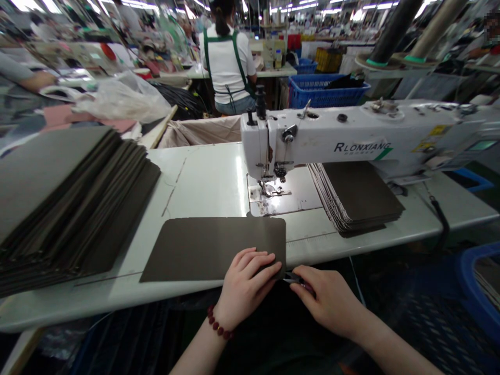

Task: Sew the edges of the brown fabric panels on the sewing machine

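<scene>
A dark brown flat panel [211,245] with rounded corners lies at the table's front edge, in front of the sewing machine's needle area. My left hand [250,273], a dark red bead bracelet at its wrist, holds the panel near its front right corner. Its fingers rest on top; the thumb is hidden. Just to the right, my right hand [326,297] is closed around small thread snips [294,278]. Their metal blades point left and meet the panel's corner beside my left fingertips. Most of the snips' handle is covered by my fingers.
A white sewing machine [332,135] spans the table's back. Tall stacks of brown panels [78,203] stand at left; another stack [359,192] lies under the machine arm. Blue baskets [328,91] are behind and at lower right. One person [228,62] sits ahead, back turned.
</scene>
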Motion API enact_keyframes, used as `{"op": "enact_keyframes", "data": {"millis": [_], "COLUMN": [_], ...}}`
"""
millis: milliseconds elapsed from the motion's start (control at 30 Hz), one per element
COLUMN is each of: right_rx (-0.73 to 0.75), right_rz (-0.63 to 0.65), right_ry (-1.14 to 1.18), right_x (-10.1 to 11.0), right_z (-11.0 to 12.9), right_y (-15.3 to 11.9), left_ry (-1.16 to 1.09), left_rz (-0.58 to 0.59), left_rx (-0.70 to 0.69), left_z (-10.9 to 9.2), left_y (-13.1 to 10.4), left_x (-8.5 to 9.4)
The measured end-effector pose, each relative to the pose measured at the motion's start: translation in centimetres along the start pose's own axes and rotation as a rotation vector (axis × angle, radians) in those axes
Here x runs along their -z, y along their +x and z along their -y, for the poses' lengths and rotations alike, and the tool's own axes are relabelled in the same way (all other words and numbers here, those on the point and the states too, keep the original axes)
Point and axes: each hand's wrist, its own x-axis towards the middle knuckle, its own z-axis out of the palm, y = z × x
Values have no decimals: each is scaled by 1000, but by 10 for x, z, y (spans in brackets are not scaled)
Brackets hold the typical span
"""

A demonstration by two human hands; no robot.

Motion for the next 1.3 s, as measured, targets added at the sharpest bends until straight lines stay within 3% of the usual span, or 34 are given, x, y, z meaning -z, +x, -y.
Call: {"op": "enact_keyframes", "data": {"millis": [200,367,533,833,900,1100,1300], "right_rx": [-104,5,41,-156,-175,-164,-73], "right_rz": [30,-33,-5,-133,-157,-261,-357], "right_ry": [200,29,13,430,545,620,388], "right_x": [-12,-13,-12,-15,-17,-13,-6], "right_z": [-1,-1,0,-3,0,15,31], "right_y": [-1,-1,-1,3,5,22,46], "left_ry": [-11,-8,-2,-105,-207,-528,-620], "left_rz": [-66,-48,-35,35,62,42,2], "left_rx": [-10,-13,-4,34,113,588,671], "left_z": [-1,0,0,0,-1,0,1], "left_y": [2,0,0,1,3,16,22], "left_x": [-1,-1,-1,5,12,31,32]}}
